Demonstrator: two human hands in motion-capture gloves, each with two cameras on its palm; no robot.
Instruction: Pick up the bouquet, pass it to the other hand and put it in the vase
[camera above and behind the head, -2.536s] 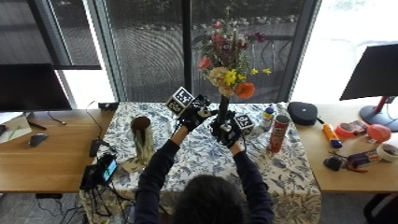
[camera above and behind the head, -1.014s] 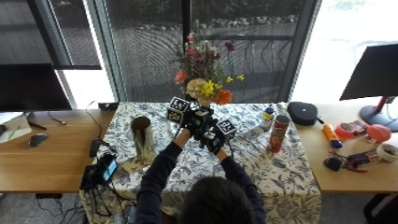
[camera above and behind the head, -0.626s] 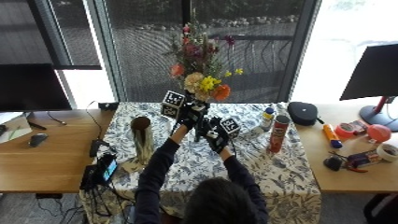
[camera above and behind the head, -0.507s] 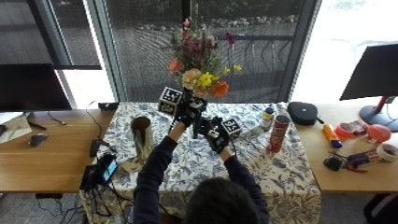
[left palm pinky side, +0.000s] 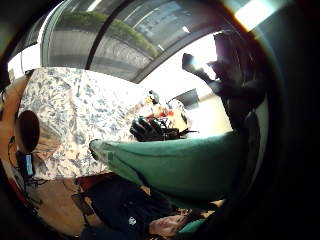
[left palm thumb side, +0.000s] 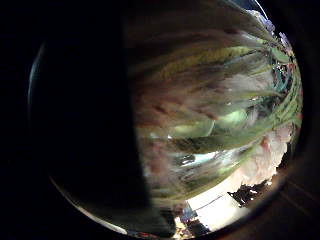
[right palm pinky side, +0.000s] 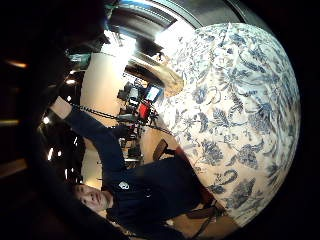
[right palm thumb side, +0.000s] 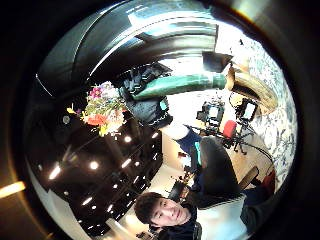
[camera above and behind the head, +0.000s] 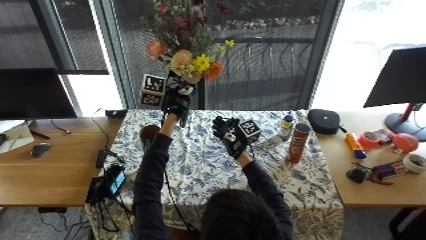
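Observation:
My left hand (camera above and behind the head: 176, 100) is raised high above the table's far left part and grips the green-wrapped stems of the bouquet (camera above and behind the head: 190, 50), whose orange, yellow and pink flowers stand upright above it. The right thumb side palm view shows the left hand (right palm thumb side: 147, 107) curled round the green stem wrap (right palm thumb side: 185, 82) below the flowers (right palm thumb side: 102, 107). My right hand (camera above and behind the head: 229, 134) hovers open over the table's middle, apart from the bouquet and holding nothing. The brown vase (camera above and behind the head: 150, 136) stands on the tablecloth below and left of the left hand. The stem wrap (left palm pinky side: 190, 160) fills the left little finger side palm view.
A blue-and-white floral tablecloth (camera above and behind the head: 200, 170) covers the table. A red can (camera above and behind the head: 297, 142), a small bottle (camera above and behind the head: 286, 127) and a black pouch (camera above and behind the head: 324, 120) stand at the right. A phone on a stand (camera above and behind the head: 110, 180) sits at the left edge. Window frames rise behind the bouquet.
Both hands were on the stems; the right hand has let go and drawn back over the table. The left hand has carried the bouquet leftward, toward the vase.

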